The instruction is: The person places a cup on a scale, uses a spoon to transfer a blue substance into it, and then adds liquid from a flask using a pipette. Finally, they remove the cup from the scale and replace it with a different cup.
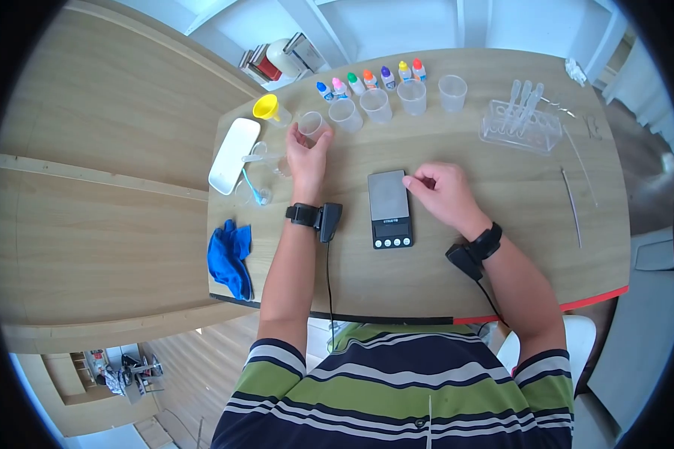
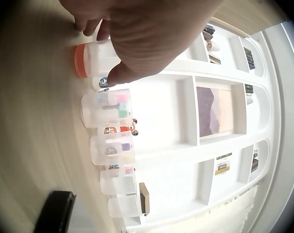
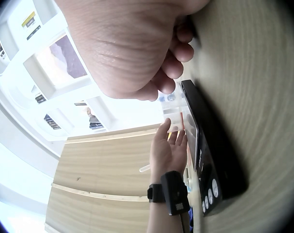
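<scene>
My left hand (image 1: 308, 159) is at a clear plastic cup (image 1: 312, 124), thumb on one side and fingers on the other. In the left wrist view this cup (image 2: 99, 57) has an orange layer at its bottom, and the thumb lies along its rim. My right hand (image 1: 443, 191) rests beside a black digital scale (image 1: 389, 200), its fingers loosely curled and holding nothing. The thumb tip is right at the edge of the scale's metal plate. From the right wrist view, the curled fingers (image 3: 172, 65) hang near the far end of the scale (image 3: 212, 145).
Clear cups (image 1: 377, 107) line the back, before several small colour-capped bottles (image 1: 370, 78). A yellow funnel (image 1: 266, 106), white tray (image 1: 234, 156), blue-handled tool (image 1: 252, 187) and blue cloth (image 1: 230, 258) are left. A test-tube rack (image 1: 520, 131) and thin rods (image 1: 571, 208) are right.
</scene>
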`<action>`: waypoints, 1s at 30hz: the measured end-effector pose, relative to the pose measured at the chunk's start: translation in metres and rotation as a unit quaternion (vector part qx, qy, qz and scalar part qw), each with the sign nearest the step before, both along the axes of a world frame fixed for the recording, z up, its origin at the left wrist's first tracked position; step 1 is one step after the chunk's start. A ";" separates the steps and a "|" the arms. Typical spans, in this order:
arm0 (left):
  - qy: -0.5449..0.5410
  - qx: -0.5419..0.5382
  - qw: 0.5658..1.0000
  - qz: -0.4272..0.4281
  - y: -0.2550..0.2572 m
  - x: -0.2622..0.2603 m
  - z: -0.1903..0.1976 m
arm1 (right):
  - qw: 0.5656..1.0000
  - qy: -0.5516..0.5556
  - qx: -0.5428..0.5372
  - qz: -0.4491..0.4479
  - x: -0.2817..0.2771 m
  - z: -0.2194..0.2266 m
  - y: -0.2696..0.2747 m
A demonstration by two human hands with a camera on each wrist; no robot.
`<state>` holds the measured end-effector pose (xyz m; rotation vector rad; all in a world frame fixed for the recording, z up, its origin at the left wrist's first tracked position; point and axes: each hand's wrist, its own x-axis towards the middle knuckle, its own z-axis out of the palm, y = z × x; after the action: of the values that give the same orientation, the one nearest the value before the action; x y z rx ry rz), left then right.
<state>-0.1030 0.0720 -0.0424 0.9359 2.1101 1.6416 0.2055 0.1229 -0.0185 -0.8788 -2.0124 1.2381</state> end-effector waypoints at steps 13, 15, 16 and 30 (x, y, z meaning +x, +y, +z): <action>-0.093 0.044 0.991 -0.090 -0.026 0.016 0.022 | 1.000 -0.002 -0.011 -0.006 -0.001 0.000 0.000; -0.117 0.018 0.987 -0.113 -0.045 0.039 0.039 | 1.000 -0.004 -0.018 -0.011 -0.002 -0.002 0.001; -0.128 0.020 0.979 -0.156 -0.054 0.049 0.042 | 1.000 0.001 -0.014 -0.012 -0.002 -0.002 0.002; -0.062 -0.034 0.945 -0.318 -0.072 0.095 0.048 | 1.000 0.006 -0.029 -0.005 -0.002 -0.002 0.002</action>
<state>-0.0079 0.0003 0.0060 1.2802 1.5337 1.2429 0.2038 0.1246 -0.0205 -0.9052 -1.9698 1.2983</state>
